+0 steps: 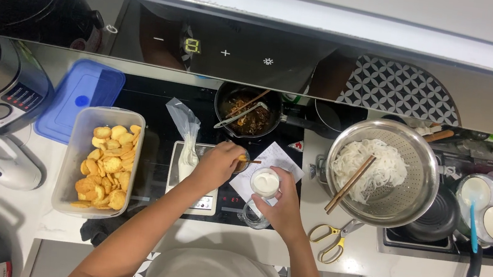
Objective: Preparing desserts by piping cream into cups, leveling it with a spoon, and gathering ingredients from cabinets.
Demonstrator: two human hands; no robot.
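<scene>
Left hand [216,165]: our fingers pinch a small spoon [248,160] over the scale [192,175].
Right hand [279,206]: we grip the white jar [265,183], held above the cooktop's front edge.
Risk: we judge that tilting the jar spills powder onto the paper [272,160].
Cause: the open jar has no support beneath.

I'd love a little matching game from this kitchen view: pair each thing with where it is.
Things:
1. noodles
2. scissors
3. small white cup
4. golden crackers

Places:
A. in the clear plastic tub
B. on the counter, below the colander
C. in the metal colander
D. in the right hand

Pairs: 1-C, 2-B, 3-D, 4-A
</scene>
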